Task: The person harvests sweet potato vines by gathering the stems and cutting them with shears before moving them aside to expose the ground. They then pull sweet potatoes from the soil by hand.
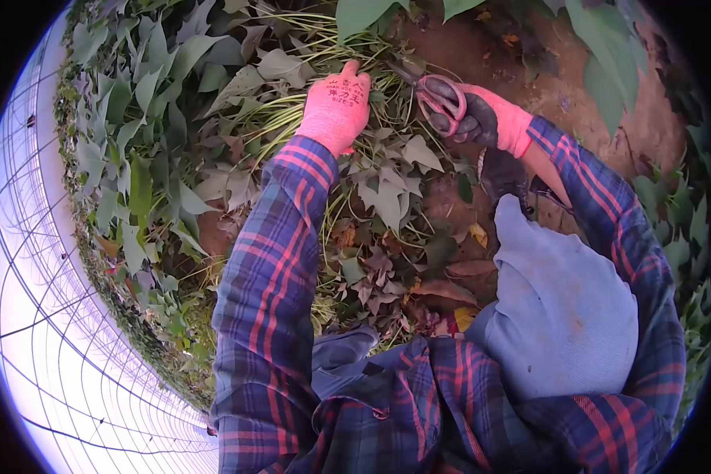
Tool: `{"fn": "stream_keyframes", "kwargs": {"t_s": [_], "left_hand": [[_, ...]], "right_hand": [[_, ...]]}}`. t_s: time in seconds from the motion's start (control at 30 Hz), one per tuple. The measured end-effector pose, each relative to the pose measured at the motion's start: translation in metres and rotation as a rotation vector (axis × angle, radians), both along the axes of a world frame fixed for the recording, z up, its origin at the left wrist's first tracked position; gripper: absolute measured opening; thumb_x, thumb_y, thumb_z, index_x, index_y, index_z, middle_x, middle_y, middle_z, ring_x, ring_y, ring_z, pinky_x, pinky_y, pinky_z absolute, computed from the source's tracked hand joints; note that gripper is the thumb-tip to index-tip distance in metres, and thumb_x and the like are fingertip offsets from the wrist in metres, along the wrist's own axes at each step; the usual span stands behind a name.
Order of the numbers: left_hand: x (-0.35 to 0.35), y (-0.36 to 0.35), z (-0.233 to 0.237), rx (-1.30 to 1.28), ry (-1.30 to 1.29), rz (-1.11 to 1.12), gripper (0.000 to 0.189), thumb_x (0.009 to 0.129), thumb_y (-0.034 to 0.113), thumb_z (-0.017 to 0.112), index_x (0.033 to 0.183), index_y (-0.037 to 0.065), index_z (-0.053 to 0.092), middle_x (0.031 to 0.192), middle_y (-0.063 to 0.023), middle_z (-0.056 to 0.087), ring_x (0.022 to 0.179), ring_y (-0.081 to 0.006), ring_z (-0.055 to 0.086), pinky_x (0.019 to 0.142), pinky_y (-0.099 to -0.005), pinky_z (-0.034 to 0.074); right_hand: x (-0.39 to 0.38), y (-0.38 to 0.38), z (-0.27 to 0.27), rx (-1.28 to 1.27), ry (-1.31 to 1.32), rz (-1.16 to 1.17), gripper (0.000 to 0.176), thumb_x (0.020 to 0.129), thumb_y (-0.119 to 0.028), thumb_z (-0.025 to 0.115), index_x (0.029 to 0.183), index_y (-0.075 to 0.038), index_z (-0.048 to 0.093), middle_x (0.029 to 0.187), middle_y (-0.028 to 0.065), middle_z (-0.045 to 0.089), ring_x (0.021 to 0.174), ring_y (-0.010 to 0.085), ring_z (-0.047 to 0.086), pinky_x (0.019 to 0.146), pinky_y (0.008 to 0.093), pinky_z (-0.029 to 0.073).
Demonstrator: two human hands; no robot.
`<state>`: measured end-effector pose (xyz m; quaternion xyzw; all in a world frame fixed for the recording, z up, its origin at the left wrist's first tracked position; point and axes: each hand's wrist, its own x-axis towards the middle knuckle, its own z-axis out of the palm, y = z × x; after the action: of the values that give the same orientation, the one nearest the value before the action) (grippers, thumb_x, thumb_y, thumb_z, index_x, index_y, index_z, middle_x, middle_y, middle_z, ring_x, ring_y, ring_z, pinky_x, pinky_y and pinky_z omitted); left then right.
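Closed around the handle of scissors [428, 85], with the bent fingers of the right hand [482, 118], probably for firm command of the blades; pointing with these blades away from the palm, toward the tangle just beside the left hand [336, 107]; of this left hand, showing mostly the gloved back, with one finger stretched forward over thin stems [280, 117]; cannot tell whether gripping them or only pressing, because of the hidden palm side; placed there perhaps to keep the stems together and near the scissors; nearer to the body than the left fingers, limp, pale leaves [389, 197]; to the left of them, dense green leaves [146, 87]; beyond the right fingers, bare soil [561, 95]; behind the right fingers, a bent knee [565, 308] in blue cloth, likely for working low; farthest left from the fingers, a whitish cover [55, 316] with dark lines.
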<state>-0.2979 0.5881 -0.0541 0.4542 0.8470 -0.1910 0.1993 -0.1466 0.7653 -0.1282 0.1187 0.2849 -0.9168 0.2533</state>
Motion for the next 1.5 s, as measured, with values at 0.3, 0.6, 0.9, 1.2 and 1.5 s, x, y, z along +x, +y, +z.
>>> {"fn": "stream_keyframes", "kwargs": {"t_s": [0.3, 0.6, 0.9, 1.2, 1.5], "left_hand": [[-0.003, 0.012, 0.009, 0.021, -0.021, 0.020, 0.045, 0.085, 0.024, 0.060, 0.127, 0.012, 0.050, 0.127, -0.0090, 0.055, 0.113, -0.0256, 0.056, 0.093, -0.0377, 0.047], [-0.024, 0.052, -0.001, -0.169, -0.049, 0.092, 0.038, 0.089, 0.026, 0.049, 0.122, 0.010, 0.057, 0.115, -0.0098, 0.064, 0.109, -0.0251, 0.061, 0.090, -0.0388, 0.049], [-0.025, 0.051, -0.003, -0.233, -0.083, 0.144, 0.030, 0.085, 0.016, 0.049, 0.107, 0.005, 0.065, 0.106, -0.0114, 0.068, 0.103, -0.0247, 0.064, 0.086, -0.0358, 0.051], [-0.024, -0.002, 0.045, -0.047, 0.059, 0.065, 0.031, 0.086, 0.019, 0.055, 0.111, 0.001, 0.053, 0.108, -0.0153, 0.064, 0.103, -0.0301, 0.062, 0.086, -0.0391, 0.050], [0.017, -0.089, 0.052, 0.284, 0.162, 0.095, 0.046, 0.076, 0.025, 0.067, 0.116, 0.005, 0.056, 0.100, -0.0153, 0.064, 0.099, -0.0321, 0.060, 0.085, -0.0410, 0.048]], "right_hand": [[-0.018, -0.004, -0.004, -0.392, -0.218, -0.072, 0.026, 0.098, -0.032, 0.046, 0.099, -0.008, 0.055, 0.072, 0.0079, 0.057, 0.047, 0.0097, 0.046, 0.032, 0.0166, 0.029], [-0.022, -0.013, -0.010, -0.387, -0.238, -0.189, 0.017, 0.097, -0.023, 0.050, 0.092, -0.007, 0.053, 0.071, 0.0071, 0.056, 0.049, 0.0101, 0.048, 0.032, 0.0160, 0.027], [-0.019, -0.019, -0.015, 0.081, -0.187, -0.114, 0.021, 0.097, -0.030, 0.052, 0.088, -0.012, 0.050, 0.062, 0.0005, 0.050, 0.041, 0.0052, 0.034, 0.036, 0.0199, 0.025], [0.004, -0.013, 0.012, -0.002, -0.140, -0.140, 0.019, 0.099, -0.027, 0.048, 0.102, -0.009, 0.052, 0.068, 0.0024, 0.052, 0.046, 0.0067, 0.039, 0.040, 0.0194, 0.028], [-0.003, -0.009, 0.015, -0.017, 0.015, -0.100, 0.019, 0.099, -0.024, 0.047, 0.104, -0.006, 0.050, 0.070, 0.0034, 0.052, 0.049, 0.0056, 0.038, 0.042, 0.0190, 0.031]]}}
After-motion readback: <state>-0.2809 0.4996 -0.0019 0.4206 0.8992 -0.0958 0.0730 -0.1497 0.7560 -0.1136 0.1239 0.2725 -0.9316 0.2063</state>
